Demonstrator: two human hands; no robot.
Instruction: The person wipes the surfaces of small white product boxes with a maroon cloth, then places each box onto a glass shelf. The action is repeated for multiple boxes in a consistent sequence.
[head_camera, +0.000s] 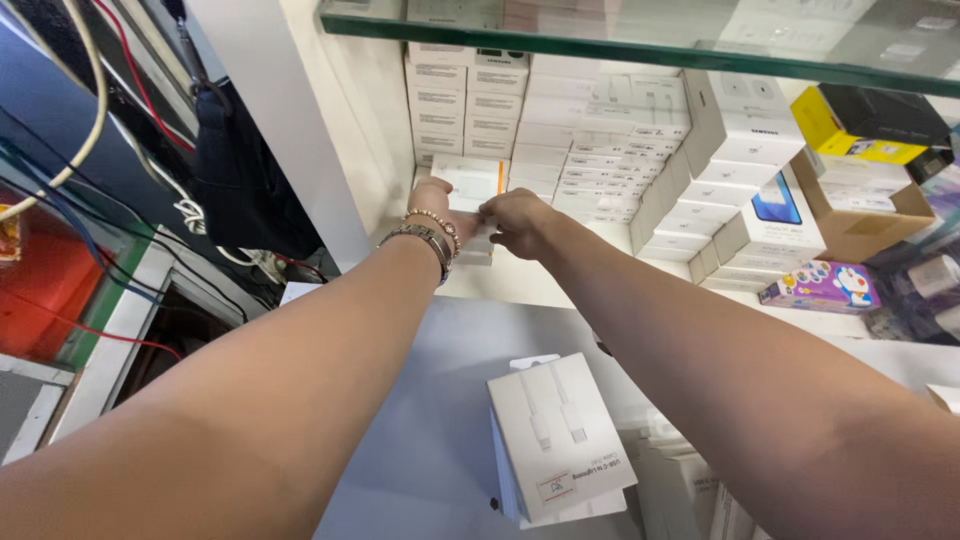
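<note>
Both my arms reach forward into a white shelf niche under a glass shelf (640, 50). My left hand (435, 200), with a metal watch and bead bracelet on the wrist, rests against a small white box (470, 180) at the back left of the shelf. My right hand (515, 222) pinches the edge of the same small white box (478, 243), meeting the left hand there. Stacks of white boxes (600, 140) fill the shelf behind and to the right of the hands. Nearer to me, a flat white cable package (560, 430) lies on top of a pile.
A brown cardboard carton (860, 230) and a yellow-and-black box (860, 130) stand at the right. A colourful cartoon box (822, 287) lies below them. Loose cables (80, 130) and a dark hanging cloth (240, 170) are at the left, beside a white upright panel (290, 130).
</note>
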